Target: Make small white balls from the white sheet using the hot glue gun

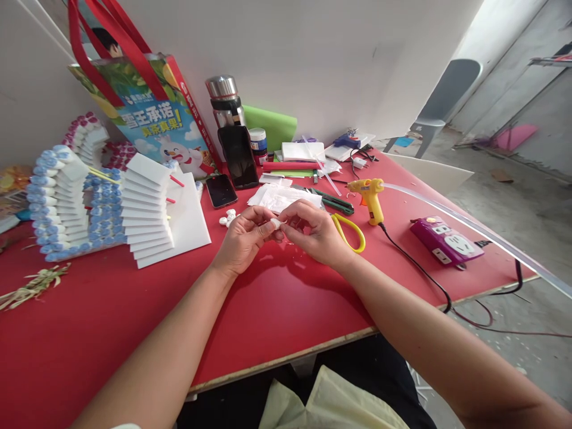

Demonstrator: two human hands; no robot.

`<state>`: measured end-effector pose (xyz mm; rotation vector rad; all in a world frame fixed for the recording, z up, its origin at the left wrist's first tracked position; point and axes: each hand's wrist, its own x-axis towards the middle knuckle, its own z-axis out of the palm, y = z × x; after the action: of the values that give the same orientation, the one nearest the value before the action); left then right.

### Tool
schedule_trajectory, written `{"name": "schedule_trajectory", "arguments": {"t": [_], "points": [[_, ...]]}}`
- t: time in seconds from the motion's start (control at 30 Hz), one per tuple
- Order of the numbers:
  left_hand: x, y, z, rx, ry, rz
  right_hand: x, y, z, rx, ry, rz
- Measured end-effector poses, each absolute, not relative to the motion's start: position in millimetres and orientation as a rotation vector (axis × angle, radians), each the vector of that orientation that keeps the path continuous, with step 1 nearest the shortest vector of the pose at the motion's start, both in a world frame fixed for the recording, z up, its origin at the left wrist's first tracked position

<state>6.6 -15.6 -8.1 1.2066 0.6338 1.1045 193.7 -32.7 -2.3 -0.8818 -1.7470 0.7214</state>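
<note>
A small white piece (276,224) sits between the fingertips of both hands, above the middle of the red tabletop (286,310). The left hand (248,232) is closed to a pinch, thumb and forefinger on the piece. The right hand (315,229) is likewise closed, its thumb and fingertips gripping the piece from the right; its other fingers are curled and partly hidden.

Just left of the left hand lies a cluster of small white pieces (229,218). Directly beyond the hands is crumpled white wrapping (281,196). A yellow loop (351,232) lies just beside the right hand, partly hidden by it. A green-handled tool (337,202) rests on the far side of that loop.

Farther right stands a yellow glue gun (372,199), a long translucent stick (473,223) running from its rear toward the near right. A purple power socket (447,240) lies near the right edge.

On the left, fanned white slabs (147,208) stand beside a blue-and-white assembly (58,205). At the far side, one phone (221,191) lies flat; another phone (238,156) leans upright before a steel flask (222,87). A printed bag (152,119) stands left of the flask.
</note>
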Motion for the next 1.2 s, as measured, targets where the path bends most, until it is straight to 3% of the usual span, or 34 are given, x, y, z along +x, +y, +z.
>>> {"name": "schedule_trajectory", "arguments": {"t": [1.2], "points": [[5.3,-17.1,-6.3,1.473,0.700,1.102,193.6,-33.0,-5.0,-0.885,-1.692,0.881]]}}
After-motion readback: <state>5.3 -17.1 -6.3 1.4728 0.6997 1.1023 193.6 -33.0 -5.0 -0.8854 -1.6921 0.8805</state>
